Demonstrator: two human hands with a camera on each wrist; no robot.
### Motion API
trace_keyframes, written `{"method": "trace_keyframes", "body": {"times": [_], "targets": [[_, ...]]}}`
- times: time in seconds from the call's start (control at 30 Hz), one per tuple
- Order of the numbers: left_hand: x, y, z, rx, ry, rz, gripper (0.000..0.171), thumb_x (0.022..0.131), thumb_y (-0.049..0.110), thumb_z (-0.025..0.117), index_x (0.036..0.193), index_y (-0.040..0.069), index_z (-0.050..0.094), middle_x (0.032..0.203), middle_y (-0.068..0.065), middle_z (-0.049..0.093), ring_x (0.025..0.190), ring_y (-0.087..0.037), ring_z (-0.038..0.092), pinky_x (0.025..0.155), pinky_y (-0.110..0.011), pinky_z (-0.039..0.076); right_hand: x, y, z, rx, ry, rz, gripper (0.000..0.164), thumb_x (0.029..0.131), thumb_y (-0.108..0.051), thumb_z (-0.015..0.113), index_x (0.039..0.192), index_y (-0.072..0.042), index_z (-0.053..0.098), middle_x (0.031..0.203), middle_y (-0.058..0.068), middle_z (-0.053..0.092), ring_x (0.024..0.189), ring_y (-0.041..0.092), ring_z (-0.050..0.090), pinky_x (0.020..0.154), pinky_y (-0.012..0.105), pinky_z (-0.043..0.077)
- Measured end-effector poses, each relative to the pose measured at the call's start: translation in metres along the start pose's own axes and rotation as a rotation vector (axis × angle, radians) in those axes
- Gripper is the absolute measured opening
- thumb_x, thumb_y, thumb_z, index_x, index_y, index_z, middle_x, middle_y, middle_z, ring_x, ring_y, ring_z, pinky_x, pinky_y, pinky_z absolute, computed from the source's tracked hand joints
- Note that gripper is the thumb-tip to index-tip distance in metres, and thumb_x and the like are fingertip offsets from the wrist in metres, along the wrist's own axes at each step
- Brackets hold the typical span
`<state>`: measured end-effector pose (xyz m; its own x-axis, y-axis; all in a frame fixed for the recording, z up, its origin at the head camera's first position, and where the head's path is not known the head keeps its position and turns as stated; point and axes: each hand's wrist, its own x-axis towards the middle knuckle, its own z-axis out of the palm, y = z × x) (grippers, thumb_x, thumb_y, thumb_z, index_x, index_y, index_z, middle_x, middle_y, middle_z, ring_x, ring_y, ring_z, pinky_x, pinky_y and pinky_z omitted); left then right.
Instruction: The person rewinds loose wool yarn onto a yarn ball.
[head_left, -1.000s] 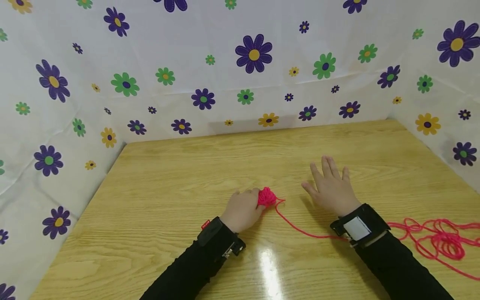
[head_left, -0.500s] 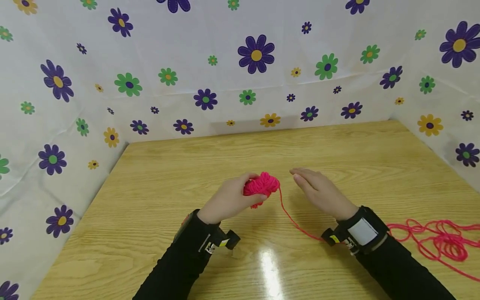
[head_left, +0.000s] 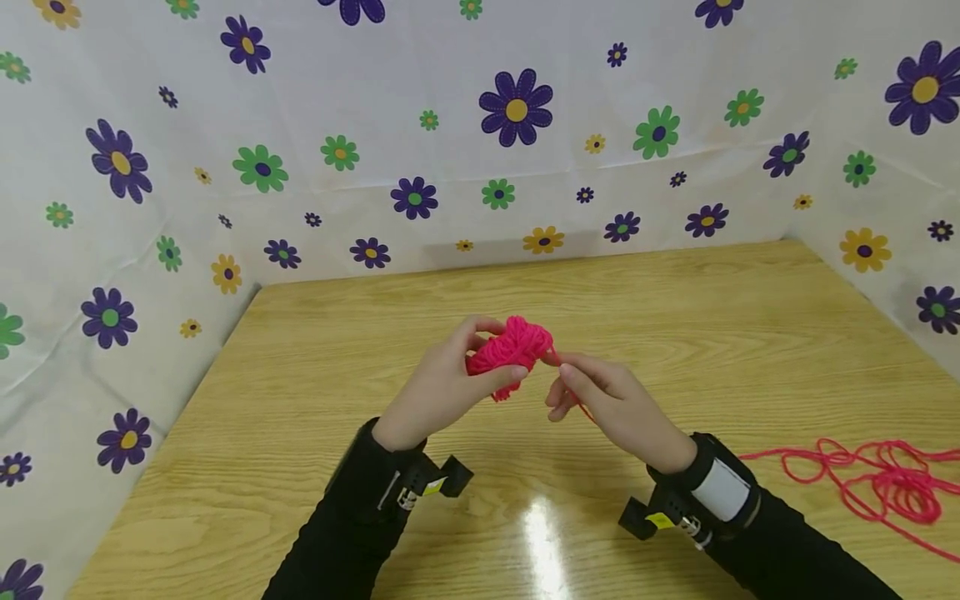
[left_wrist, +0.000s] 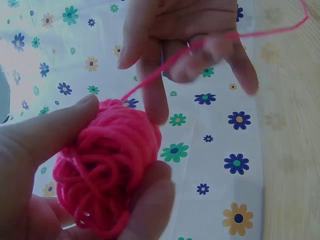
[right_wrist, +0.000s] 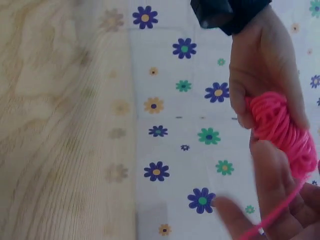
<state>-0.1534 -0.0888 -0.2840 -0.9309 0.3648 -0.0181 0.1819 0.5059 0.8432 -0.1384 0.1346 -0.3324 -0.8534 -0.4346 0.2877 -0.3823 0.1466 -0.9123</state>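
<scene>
A ball of pink yarn (head_left: 517,342) is raised above the table. My left hand (head_left: 435,387) grips it, thumb on the near side and fingers around the far side; in the left wrist view the yarn ball (left_wrist: 107,160) shows its looped end between them. Close to its right side is my right hand (head_left: 618,408). One finger reaches to the ball while other fingers bend around the loose strand (left_wrist: 272,31), which crosses the right hand's palm side. How tightly the strand is held cannot be told.
A loose tangle of pink yarn (head_left: 892,479) lies on the wooden table (head_left: 337,358) at the right. White flower-printed cloth (head_left: 450,100) surrounds the back and sides. A camera is strapped to each wrist.
My left hand has lifted the yarn ball off the table and turned it. The right hand has come left from a spread pose to the ball and taken the strand.
</scene>
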Motion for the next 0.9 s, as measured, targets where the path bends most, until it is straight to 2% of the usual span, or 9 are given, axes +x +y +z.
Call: {"method": "trace_keyframes", "body": {"times": [0.07, 0.17, 0.33, 0.57, 0.67, 0.8, 0.9], "targets": [[0.001, -0.001, 0.001, 0.019, 0.012, 0.01, 0.055, 0.094, 0.03, 0.07, 0.14, 0.01, 0.048, 0.119, -0.012, 0.064, 0.093, -0.022, 0.065, 0.079, -0.035, 0.057, -0.001, -0.003, 0.002, 0.006, 0.011, 0.026, 0.036, 0.107, -0.012, 0.043, 0.127, 0.016, 0.056, 0.076, 0.013, 0.059, 0.064, 0.01, 0.061, 0.071, 0.028, 0.058], [0.004, -0.004, 0.003, 0.056, 0.026, 0.044, 0.049, 0.095, 0.03, 0.069, 0.138, 0.01, 0.055, 0.118, -0.01, 0.067, 0.096, -0.023, 0.063, 0.081, -0.034, 0.057, -0.002, -0.006, 0.004, -0.014, 0.028, 0.076, 0.032, 0.106, -0.011, 0.046, 0.121, 0.013, 0.061, 0.066, 0.003, 0.047, 0.052, 0.008, 0.049, 0.056, 0.024, 0.052], [0.009, -0.011, 0.007, 0.1, 0.022, 0.058, 0.042, 0.096, 0.029, 0.068, 0.132, 0.01, 0.062, 0.112, -0.007, 0.07, 0.093, -0.021, 0.061, 0.08, -0.032, 0.054, -0.003, -0.008, 0.006, -0.051, 0.047, 0.099, 0.03, 0.106, -0.014, 0.048, 0.115, 0.009, 0.066, 0.057, -0.003, 0.037, 0.044, 0.007, 0.035, 0.043, 0.023, 0.036], [0.01, -0.012, 0.011, 0.173, -0.014, 0.071, 0.046, 0.102, 0.029, 0.058, 0.14, 0.004, 0.056, 0.121, -0.012, 0.067, 0.101, -0.023, 0.061, 0.089, -0.039, 0.053, -0.004, -0.012, 0.007, -0.048, 0.059, 0.131, 0.029, 0.106, -0.013, 0.048, 0.113, 0.008, 0.066, 0.056, -0.003, 0.032, 0.042, 0.008, 0.027, 0.042, 0.023, 0.027], [0.009, -0.011, 0.013, 0.18, -0.016, 0.052, 0.045, 0.103, 0.024, 0.056, 0.142, 0.003, 0.053, 0.124, -0.014, 0.063, 0.103, -0.025, 0.058, 0.087, -0.039, 0.052, -0.004, -0.012, 0.008, -0.068, 0.066, 0.125, 0.028, 0.106, -0.012, 0.048, 0.112, 0.007, 0.067, 0.057, -0.002, 0.032, 0.045, 0.008, 0.026, 0.044, 0.024, 0.026], [0.008, -0.009, 0.016, 0.159, 0.016, 0.026, 0.045, 0.101, 0.022, 0.058, 0.141, 0.002, 0.053, 0.124, -0.016, 0.061, 0.103, -0.026, 0.057, 0.085, -0.039, 0.053, -0.004, -0.013, 0.01, -0.094, 0.072, 0.092, 0.027, 0.106, -0.012, 0.048, 0.11, 0.005, 0.068, 0.059, -0.002, 0.032, 0.048, 0.008, 0.024, 0.049, 0.026, 0.026], [0.009, -0.009, 0.019, 0.123, 0.053, 0.025, 0.045, 0.101, 0.023, 0.059, 0.14, 0.001, 0.054, 0.124, -0.016, 0.062, 0.105, -0.027, 0.06, 0.088, -0.041, 0.054, -0.006, -0.014, 0.013, -0.102, 0.065, 0.052, 0.026, 0.105, -0.011, 0.048, 0.11, 0.006, 0.067, 0.06, -0.002, 0.033, 0.05, 0.007, 0.025, 0.049, 0.027, 0.027]]}}
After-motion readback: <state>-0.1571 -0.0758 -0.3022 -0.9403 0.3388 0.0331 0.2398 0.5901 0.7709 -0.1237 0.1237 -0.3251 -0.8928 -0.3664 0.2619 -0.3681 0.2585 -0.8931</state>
